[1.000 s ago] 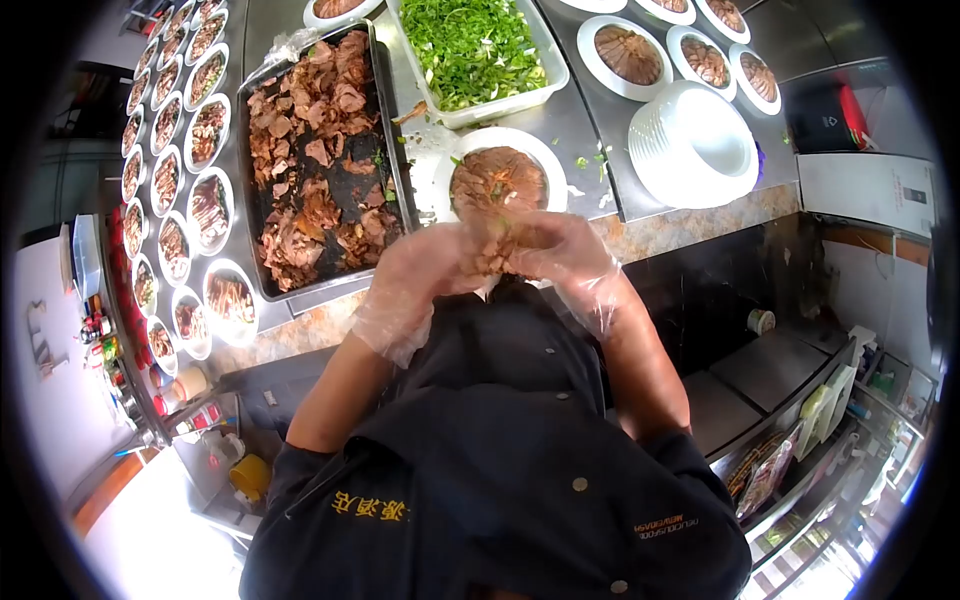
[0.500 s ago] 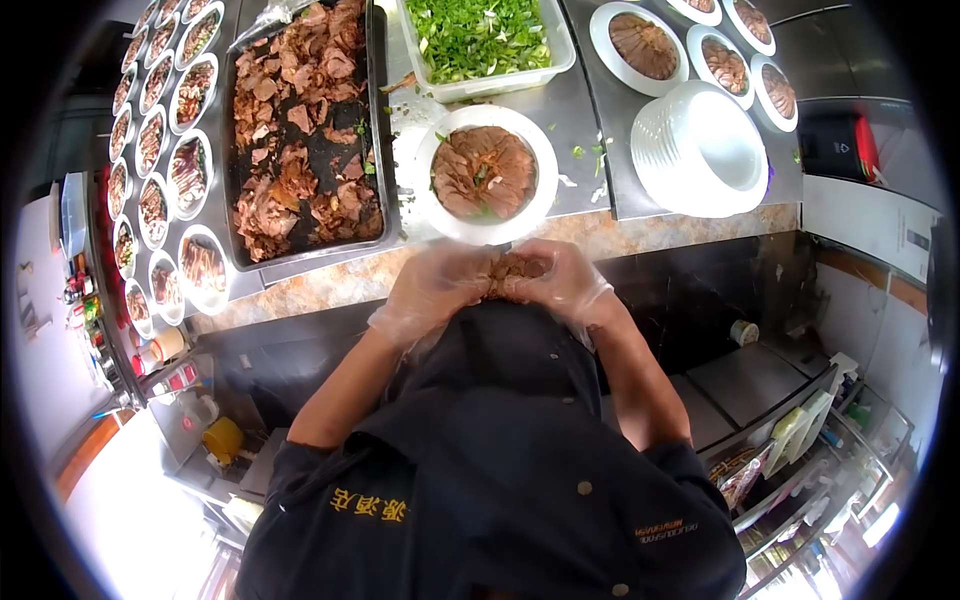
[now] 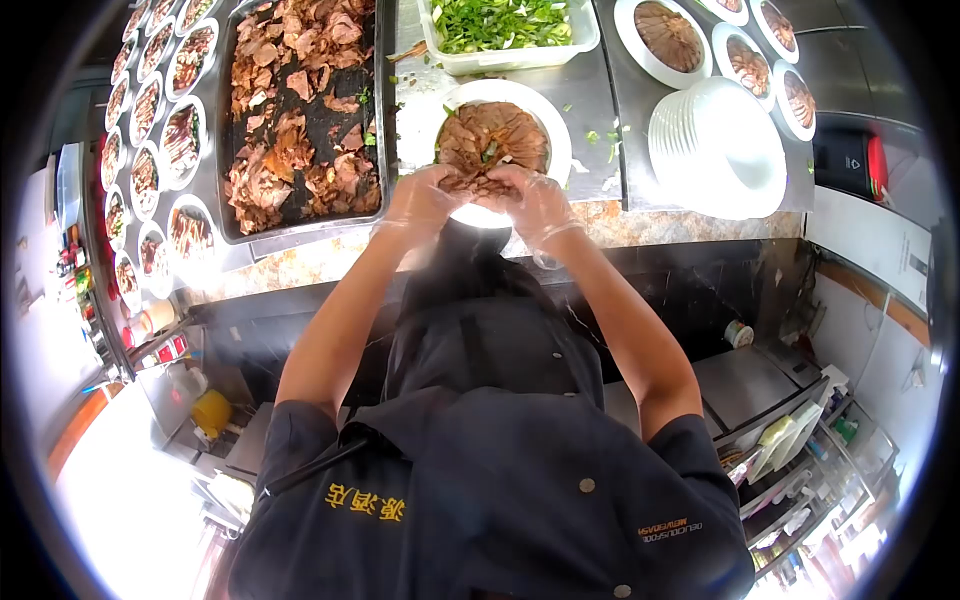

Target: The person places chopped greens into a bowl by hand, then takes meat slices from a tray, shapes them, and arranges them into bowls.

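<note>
A white plate near the counter's front edge bears brown sliced meat in a rounded fan, with bits of green. My left hand, in a clear plastic glove, is at the plate's near left side, its fingers closed on meat slices. From the near right side my right hand, gloved the same way, grips the same slices. Both hands hold them low over the meat on the plate, thumbs close together. The fingertips partly cover the slices.
Left of the plate lies a black tray of chopped meat, with filled plates beyond it. A tub of chopped greens stands behind. To the right are stacked white plates and plates of sliced meat.
Both hands have moved from in front of my chest forward to the plate, carrying the meat slices onto its near side. The view has shifted slightly.
</note>
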The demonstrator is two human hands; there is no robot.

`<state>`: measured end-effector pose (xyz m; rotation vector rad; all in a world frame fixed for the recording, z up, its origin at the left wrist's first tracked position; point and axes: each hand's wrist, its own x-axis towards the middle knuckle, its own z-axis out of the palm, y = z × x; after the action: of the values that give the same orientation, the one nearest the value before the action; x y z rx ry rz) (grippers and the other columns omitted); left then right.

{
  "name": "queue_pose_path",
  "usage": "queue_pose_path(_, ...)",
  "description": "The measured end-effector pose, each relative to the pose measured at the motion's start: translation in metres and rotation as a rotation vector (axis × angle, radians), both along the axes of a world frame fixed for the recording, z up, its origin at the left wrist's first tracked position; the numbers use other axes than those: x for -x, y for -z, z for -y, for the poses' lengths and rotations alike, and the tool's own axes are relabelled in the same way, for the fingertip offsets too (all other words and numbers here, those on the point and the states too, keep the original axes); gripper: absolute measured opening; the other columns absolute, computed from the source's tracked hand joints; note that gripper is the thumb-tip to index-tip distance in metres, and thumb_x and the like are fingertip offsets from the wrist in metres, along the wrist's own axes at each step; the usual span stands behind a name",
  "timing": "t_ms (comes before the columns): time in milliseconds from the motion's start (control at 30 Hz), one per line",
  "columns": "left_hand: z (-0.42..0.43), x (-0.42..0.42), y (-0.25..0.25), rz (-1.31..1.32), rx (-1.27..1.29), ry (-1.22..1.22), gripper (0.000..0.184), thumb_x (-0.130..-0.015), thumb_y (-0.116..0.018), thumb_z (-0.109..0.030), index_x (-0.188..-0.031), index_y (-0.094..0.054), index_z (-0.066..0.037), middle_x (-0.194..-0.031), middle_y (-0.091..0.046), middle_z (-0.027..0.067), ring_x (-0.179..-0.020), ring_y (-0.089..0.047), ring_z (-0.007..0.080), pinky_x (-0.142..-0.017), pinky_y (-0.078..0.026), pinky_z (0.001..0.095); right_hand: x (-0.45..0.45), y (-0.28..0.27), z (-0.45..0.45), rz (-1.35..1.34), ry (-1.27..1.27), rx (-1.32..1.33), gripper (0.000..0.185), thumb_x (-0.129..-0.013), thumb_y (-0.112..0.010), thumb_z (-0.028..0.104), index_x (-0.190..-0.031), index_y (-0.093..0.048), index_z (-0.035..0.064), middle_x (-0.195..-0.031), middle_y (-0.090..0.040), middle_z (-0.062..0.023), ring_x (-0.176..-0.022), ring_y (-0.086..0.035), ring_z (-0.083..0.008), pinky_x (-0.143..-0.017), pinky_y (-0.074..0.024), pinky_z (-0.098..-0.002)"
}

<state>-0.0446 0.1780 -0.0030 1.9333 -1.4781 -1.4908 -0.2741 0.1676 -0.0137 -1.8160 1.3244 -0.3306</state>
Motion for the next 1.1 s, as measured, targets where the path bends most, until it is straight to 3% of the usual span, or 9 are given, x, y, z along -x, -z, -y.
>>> queue_pose_path(67,-0.001,-0.001,-0.002,0.106,0.145,0.101,0.037,-0.092,-0.086,-0.023,-0.12,-0.077,0.0,-0.108,-0.081,0.0198,-0.099,-0.078,0.0285,-0.091,-0.06,0.0395,0.001,0.011,-0.003,0.004,-0.071,0.094,0.036,-0.097,-0.079,0.029,-0.128,-0.074,0.0122,-0.125,-0.076,-0.0129,-0.11,-0.073,-0.038,-0.094,-0.0599,-0.0458)
queue_pose_path(133,-0.001,-0.001,-0.003,0.21,0.29,0.204,0.035,-0.091,-0.086,-0.021,-0.118,-0.077,0.0,-0.106,-0.08,0.0212,-0.098,-0.078,0.0317,-0.09,-0.06,0.041,0.0,0.017,-0.007,0.145,-0.072,0.403,0.033,-0.096,-0.079,0.019,-0.125,-0.071,0.0042,-0.118,-0.076,-0.0201,-0.109,-0.072,-0.0417,-0.092,-0.0595,-0.0472)
queue_pose_path(333,-0.009,-0.002,0.01,0.186,0.307,0.121,0.034,-0.09,-0.087,-0.02,-0.115,-0.074,0.0,-0.106,-0.078,0.0214,-0.096,-0.077,0.0359,-0.087,-0.061,0.0432,0.001,0.007,-0.016,0.139,0.03,0.392,0.036,-0.096,-0.066,0.007,-0.133,-0.068,0.0074,-0.124,-0.071,-0.0186,-0.108,-0.071,-0.0429,-0.094,-0.0611,-0.051)
queue_pose_path(500,-0.013,-0.007,0.014,0.081,0.532,-0.046,0.024,-0.093,-0.083,-0.011,-0.113,-0.073,-0.003,-0.109,-0.073,0.0157,-0.096,-0.075,0.0323,-0.083,-0.061,0.0413,0.007,0.017,-0.007,0.104,-0.016,0.398,0.043,-0.096,-0.067,0.008,-0.139,-0.065,0.0101,-0.125,-0.069,-0.0184,-0.111,-0.07,-0.0426,-0.094,-0.0616,-0.0498)
queue_pose_path(600,-0.012,-0.012,0.026,0.201,0.69,0.037,0.018,-0.094,-0.08,-0.008,-0.109,-0.072,-0.002,-0.105,-0.073,0.0157,-0.092,-0.075,0.0299,-0.082,-0.061,0.0405,0.01,0.022,-0.004,0.076,-0.027,0.448,0.044,-0.096,-0.069,0.009,-0.14,-0.065,0.011,-0.125,-0.069,-0.0177,-0.108,-0.072,-0.0388,-0.093,-0.062,-0.0482)
queue_pose_path(767,-0.016,-0.007,0.025,0.213,0.68,-0.036,0.014,-0.094,-0.08,-0.007,-0.105,-0.071,-0.003,-0.105,-0.073,0.0148,-0.085,-0.073,0.0273,-0.076,-0.06,0.0388,0.011,0.008,-0.006,0.098,0.082,0.444,0.045,-0.092,-0.076,0.009,-0.136,-0.067,0.01,-0.123,-0.07,-0.015,-0.096,-0.076,-0.0276,-0.089,-0.0624,-0.0425)
queue_pose_path(833,-0.023,-0.002,0.015,0.042,0.704,-0.05,0.014,-0.094,-0.08,-0.006,-0.104,-0.071,-0.004,-0.101,-0.075,0.014,-0.082,-0.073,0.0255,-0.072,-0.061,0.0375,0.012,0.006,-0.007,0.193,0.153,0.293,0.047,-0.089,-0.08,0.005,-0.134,-0.068,0.0097,-0.12,-0.071,-0.0119,-0.09,-0.076,-0.0225,-0.086,-0.0623,-0.0381)
queue_pose_path(967,-0.028,0.027,0.003,-0.002,0.577,0.015,0.023,-0.095,-0.081,-0.009,-0.116,-0.07,-0.006,-0.099,-0.076,0.0129,-0.083,-0.074,0.0242,-0.071,-0.061,0.0375,0.013,0.02,-0.005,0.226,0.088,0.408,0.052,-0.086,-0.082,-0.001,-0.134,-0.067,0.0116,-0.117,-0.068,-0.0108,-0.087,-0.073,-0.0226,-0.079,-0.062,-0.0369)
queue_pose_path(1100,-0.03,0.049,0.007,0.056,0.464,0.025,0.03,-0.095,-0.083,-0.014,-0.12,-0.068,-0.009,-0.097,-0.071,0.0124,-0.08,-0.072,0.0342,-0.07,-0.06,0.0429,0.012,0.014,0.005,0.198,0.005,0.503,0.049,-0.085,-0.085,-0.001,-0.129,-0.069,0.012,-0.117,-0.069,-0.0105,-0.095,-0.072,-0.0265,-0.079,-0.0619,-0.0371)
